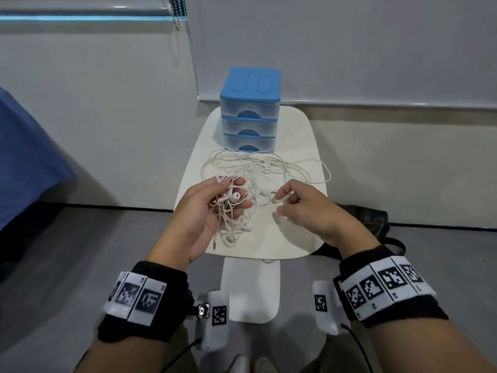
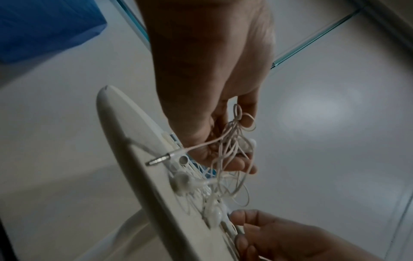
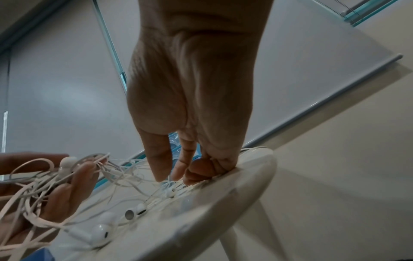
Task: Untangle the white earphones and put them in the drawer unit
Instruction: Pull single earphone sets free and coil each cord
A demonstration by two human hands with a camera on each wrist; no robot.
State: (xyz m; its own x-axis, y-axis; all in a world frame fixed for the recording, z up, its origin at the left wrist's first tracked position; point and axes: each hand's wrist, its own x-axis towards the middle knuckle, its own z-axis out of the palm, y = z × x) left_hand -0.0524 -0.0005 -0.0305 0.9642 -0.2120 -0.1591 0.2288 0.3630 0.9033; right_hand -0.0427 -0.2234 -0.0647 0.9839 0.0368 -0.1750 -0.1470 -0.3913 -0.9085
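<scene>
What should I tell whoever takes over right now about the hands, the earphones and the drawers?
Left hand: palm up, fingers curled round a knotted clump of the white earphones.
Right hand: fingertips down at a metal plug on the white table; whether it pinches the plug is unclear.
The remaining cable lies in loops on the table in front of the drawer unit, which stands at the far end, all three drawers closed.
Done: clump picked up.
Left: untangle, open a drawer, put the earphones in.
</scene>
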